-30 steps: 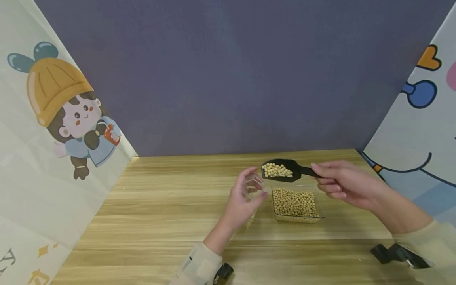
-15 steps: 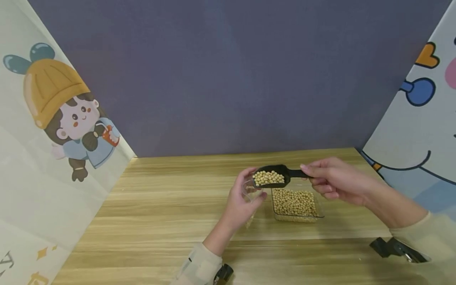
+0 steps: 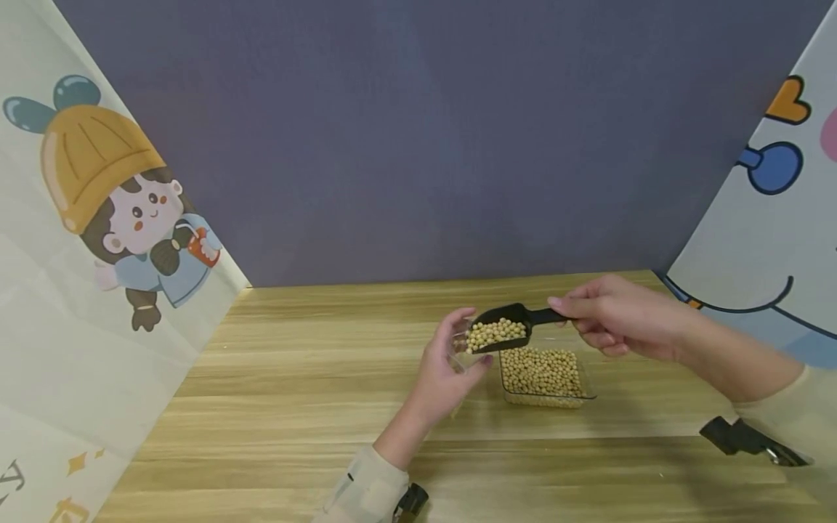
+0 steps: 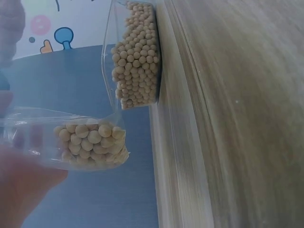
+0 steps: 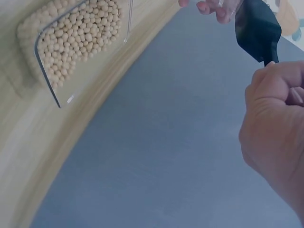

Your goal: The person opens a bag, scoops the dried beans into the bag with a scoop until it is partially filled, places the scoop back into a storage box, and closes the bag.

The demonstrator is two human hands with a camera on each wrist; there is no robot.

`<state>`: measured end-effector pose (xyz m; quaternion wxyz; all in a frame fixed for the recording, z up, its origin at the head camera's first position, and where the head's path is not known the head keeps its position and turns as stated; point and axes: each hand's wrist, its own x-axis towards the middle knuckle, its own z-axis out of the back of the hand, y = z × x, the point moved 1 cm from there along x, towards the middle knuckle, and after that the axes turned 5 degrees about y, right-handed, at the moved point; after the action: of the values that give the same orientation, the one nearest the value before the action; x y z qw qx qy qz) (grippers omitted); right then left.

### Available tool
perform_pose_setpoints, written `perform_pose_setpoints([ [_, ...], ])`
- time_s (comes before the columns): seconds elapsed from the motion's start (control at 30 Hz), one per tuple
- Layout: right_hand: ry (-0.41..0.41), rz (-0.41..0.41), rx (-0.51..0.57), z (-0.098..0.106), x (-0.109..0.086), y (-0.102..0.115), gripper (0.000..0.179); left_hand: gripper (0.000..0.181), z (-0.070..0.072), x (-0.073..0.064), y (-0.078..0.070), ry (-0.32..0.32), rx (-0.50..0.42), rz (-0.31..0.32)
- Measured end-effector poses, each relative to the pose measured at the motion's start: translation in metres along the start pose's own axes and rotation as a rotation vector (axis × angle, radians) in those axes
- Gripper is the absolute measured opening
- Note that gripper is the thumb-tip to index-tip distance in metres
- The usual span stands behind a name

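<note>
My left hand [image 3: 439, 378] grips a clear, thin-walled plastic container [image 4: 92, 118], its fingers and thumb curled round the upper part. Soybeans [image 4: 90, 143] fill the container's lower end in the left wrist view. My right hand [image 3: 631, 317] pinches the handle of a black scoop [image 3: 516, 314], thumb on top. Soybeans [image 3: 495, 333] lie heaped in the scoop, whose front lip is tipped down over the container's mouth between my left thumb and fingers. In the right wrist view the scoop's dark underside shows beside the left fingertips [image 5: 203, 7].
Below the scoop, a clear rectangular box [image 3: 548, 398] of soybeans stands on the wood-grain table [image 3: 314, 378]. A dark blue-grey panel [image 3: 418, 145] rises at the back. Cartoon-printed panels flank the table on the left [image 3: 65, 327] and right [image 3: 739, 247].
The scoop has moved left and slightly down from above the box to the container's mouth, and its lip has tipped lower. My left hand has stayed in place.
</note>
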<state>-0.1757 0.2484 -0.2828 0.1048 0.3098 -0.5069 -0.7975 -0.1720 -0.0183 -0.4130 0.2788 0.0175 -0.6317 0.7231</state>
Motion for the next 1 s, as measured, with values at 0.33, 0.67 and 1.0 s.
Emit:
perform_pose_setpoints([
  [0.33, -0.012, -0.044, -0.09, 0.004, -0.005, 0.017, 0.041, 0.069, -0.002, 0.0, -0.001, 0.013, 0.017, 0.005],
  [0.67, -0.012, -0.065, -0.157, 0.001, -0.008, 0.034, 0.04, 0.068, -0.003, 0.0, 0.002, -0.002, 0.051, -0.071],
  [1.0, -0.017, -0.058, -0.155, 0.001, -0.011, 0.04, 0.04, 0.066, -0.002, 0.001, 0.002, -0.024, 0.003, -0.037],
])
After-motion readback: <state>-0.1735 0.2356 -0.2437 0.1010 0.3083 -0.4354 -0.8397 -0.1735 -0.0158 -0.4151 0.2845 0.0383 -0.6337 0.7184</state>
